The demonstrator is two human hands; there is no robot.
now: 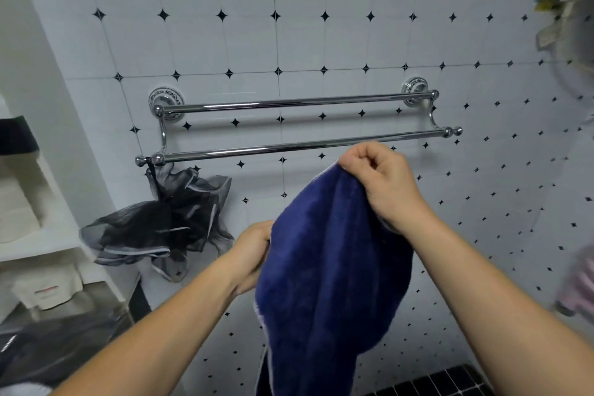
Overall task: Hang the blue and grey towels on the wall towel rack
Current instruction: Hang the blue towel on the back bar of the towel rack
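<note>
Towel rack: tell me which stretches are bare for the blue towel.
Both bars are bare end to end. The only crowded spot is the front bar's left knob, where a black mesh pouf hangs. The right hand holds the blue towel just under it.

A chrome two-bar towel rack (289, 103) on the tiled wall (321, 26) carries only black netting (160, 222).

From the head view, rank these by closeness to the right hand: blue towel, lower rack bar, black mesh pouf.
Measured from the right hand:
1. Blue towel: pinched in it, hanging below.
2. Lower rack bar: just above and behind.
3. Black mesh pouf: far left, hanging off the bar's end.
</note>
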